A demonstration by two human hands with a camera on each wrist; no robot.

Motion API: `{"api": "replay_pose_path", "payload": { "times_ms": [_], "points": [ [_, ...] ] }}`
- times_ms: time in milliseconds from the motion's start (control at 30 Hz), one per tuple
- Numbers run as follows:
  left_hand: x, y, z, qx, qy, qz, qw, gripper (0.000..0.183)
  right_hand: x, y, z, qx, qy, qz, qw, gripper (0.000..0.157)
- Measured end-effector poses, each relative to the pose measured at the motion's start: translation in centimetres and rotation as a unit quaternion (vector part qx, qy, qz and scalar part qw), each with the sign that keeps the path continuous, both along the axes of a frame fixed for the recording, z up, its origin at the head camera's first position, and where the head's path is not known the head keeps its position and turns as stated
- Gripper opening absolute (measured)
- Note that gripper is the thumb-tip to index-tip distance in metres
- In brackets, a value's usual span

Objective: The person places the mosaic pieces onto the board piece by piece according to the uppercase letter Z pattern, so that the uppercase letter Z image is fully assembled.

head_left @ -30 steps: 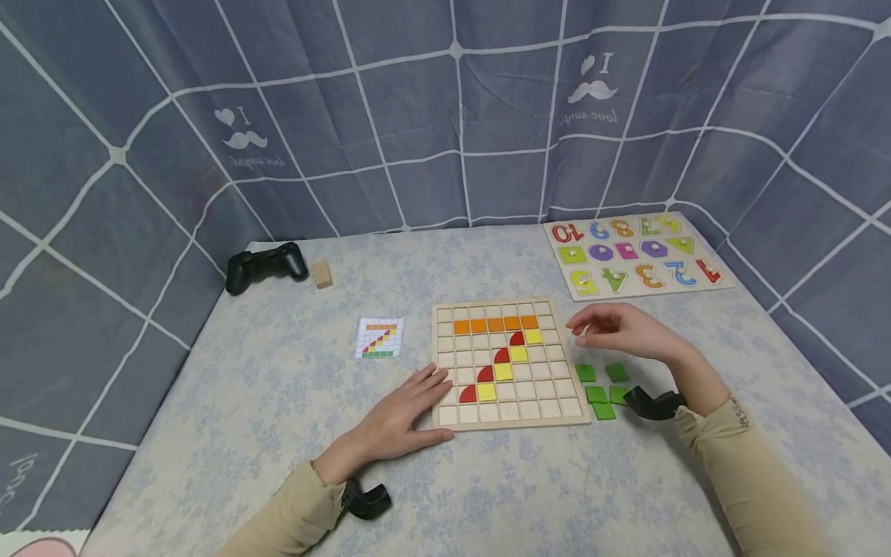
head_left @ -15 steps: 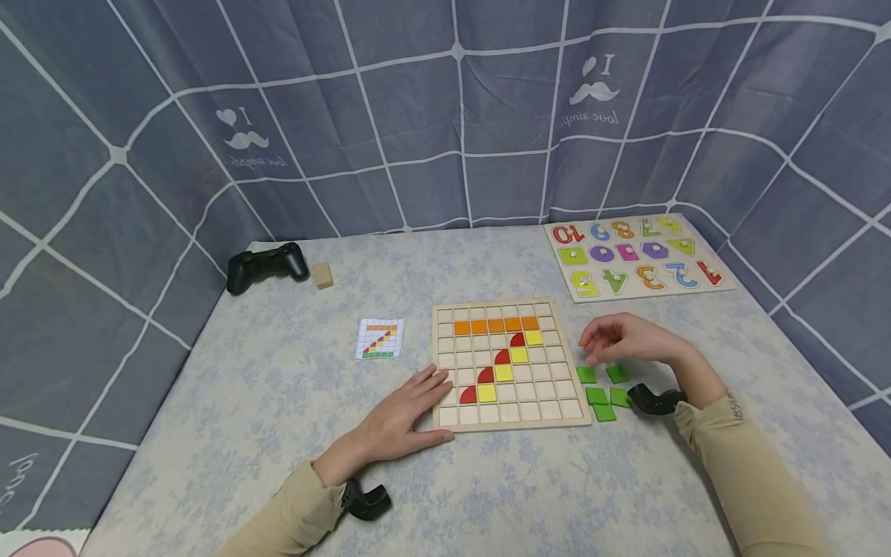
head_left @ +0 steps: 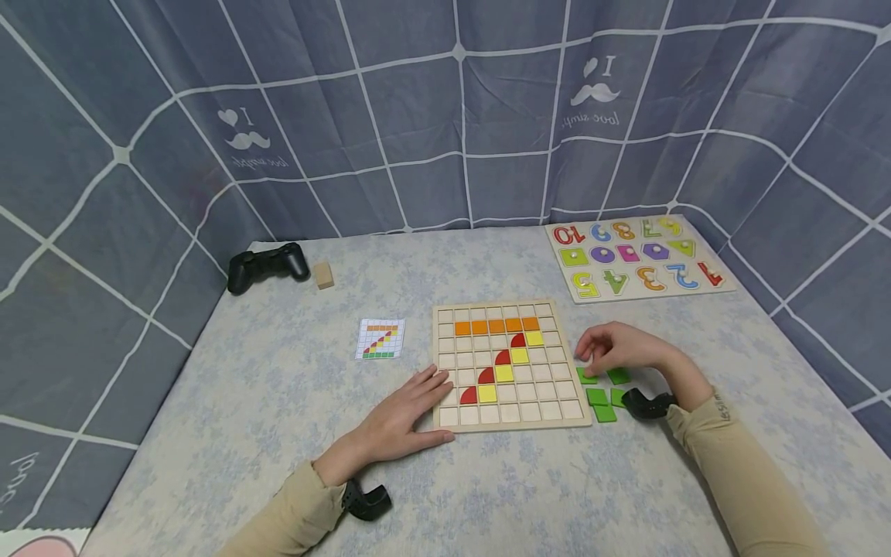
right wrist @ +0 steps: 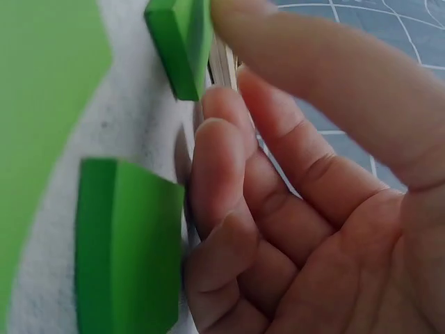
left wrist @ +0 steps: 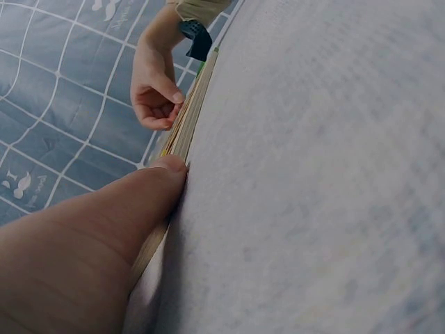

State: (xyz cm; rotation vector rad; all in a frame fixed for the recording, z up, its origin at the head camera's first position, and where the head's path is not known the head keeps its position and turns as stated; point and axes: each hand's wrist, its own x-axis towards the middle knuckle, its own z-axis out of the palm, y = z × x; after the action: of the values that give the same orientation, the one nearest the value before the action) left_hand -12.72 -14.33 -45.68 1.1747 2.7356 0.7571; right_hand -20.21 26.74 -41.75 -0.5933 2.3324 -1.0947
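The left hand (head_left: pixel 400 418) rests with straight fingers on the left edge of a wooden grid board (head_left: pixel 548 389); its thumb (left wrist: pixel 149 191) lies along the near side. Orange squares (head_left: pixel 496 326), yellow squares (head_left: pixel 504 374) and red quarter-circles (head_left: pixel 486 375) sit in the grid. Right of the board, the right hand (head_left: pixel 623 348) is low over several green square tiles (head_left: pixel 605 414). Its thumb is at the tile nearest the board (right wrist: pixel 182 49), which stays on the table; the other fingers are loosely bent. No pinch on that tile shows.
A pattern card (head_left: pixel 380 338) lies left of the board. Farther back are a black game controller (head_left: pixel 267 267) and a small wooden block (head_left: pixel 323 275). A number puzzle board (head_left: pixel 636 259) stands at the back right, before a blue grid-patterned curtain (head_left: pixel 418 116).
The right hand has come from beside the board's right edge down and nearer to the green tiles, its thumb now at one of them. The left hand has kept its place.
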Motion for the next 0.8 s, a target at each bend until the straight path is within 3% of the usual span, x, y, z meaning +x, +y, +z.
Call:
{"api": "replay_pose_path", "payload": {
  "times_ms": [500, 800],
  "points": [
    [0.04, 0.04, 0.04, -0.001, -0.003, 0.003, 1.0000, 0.076, 0.33, -0.57, 0.18, 0.002, -0.009, 0.024, 1.000, 0.028],
    [0.04, 0.05, -0.01, 0.000, -0.003, 0.003, 1.0000, 0.076, 0.47, -0.77, 0.38, 0.016, -0.003, 0.030, 0.999, 0.019]
  ]
}}
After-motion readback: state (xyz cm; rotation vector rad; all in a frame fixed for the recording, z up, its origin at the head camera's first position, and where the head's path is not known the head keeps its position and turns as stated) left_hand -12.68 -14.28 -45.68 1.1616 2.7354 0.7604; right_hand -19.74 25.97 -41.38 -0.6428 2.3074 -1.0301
